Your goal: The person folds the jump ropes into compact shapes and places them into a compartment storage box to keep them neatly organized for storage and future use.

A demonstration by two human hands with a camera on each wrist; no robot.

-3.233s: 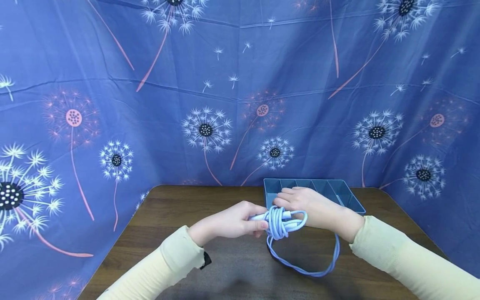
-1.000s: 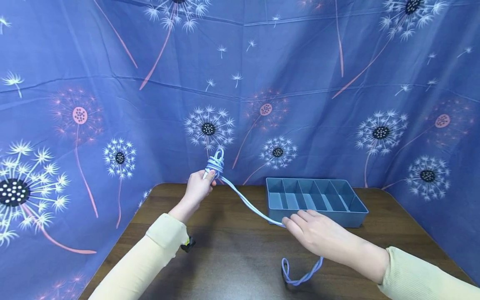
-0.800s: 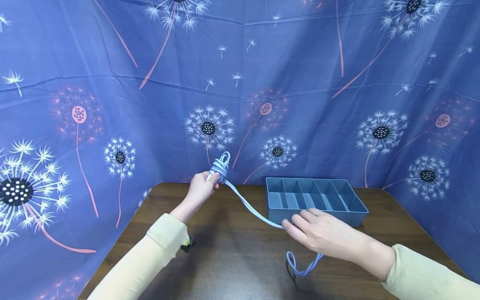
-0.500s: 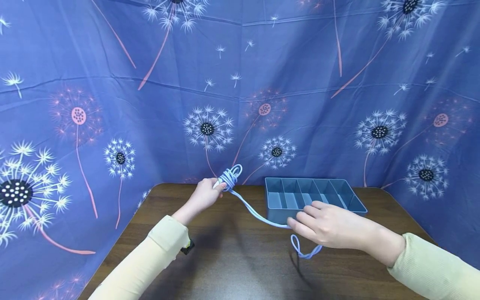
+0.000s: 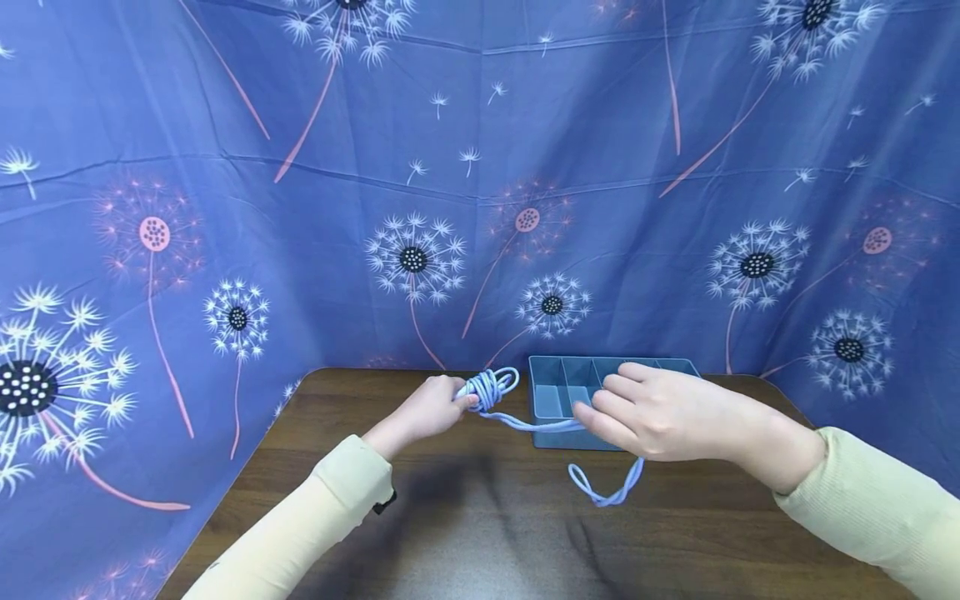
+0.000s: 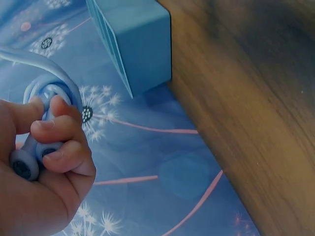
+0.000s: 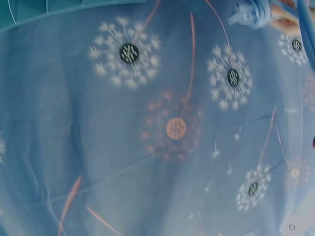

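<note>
A light blue jump rope [image 5: 487, 390] is partly wound into a coil around its handles. My left hand [image 5: 429, 407] grips the handle end of this bundle; two round handle ends [image 6: 24, 164] with dark centres show in its palm in the left wrist view. From the coil a doubled strand runs right to my right hand [image 5: 660, 412], which holds it between thumb and curled fingers. Below that hand hangs the twisted tail [image 5: 606, 498], ending in a loop above the table. The right wrist view shows the bundle [image 7: 253, 14] at its top edge, but the right hand's grip is hidden.
Behind my right hand stands a blue-grey divided box [image 5: 551, 402] with several compartments, partly covered by the hand. A brown wooden table [image 5: 480, 542] lies below. A blue dandelion-print cloth [image 5: 480, 183] hangs behind the table and at both sides.
Over the last second, my left hand has come right and down with the coil, turning it sideways. My right hand has risen in front of the box. The strand between them is shorter.
</note>
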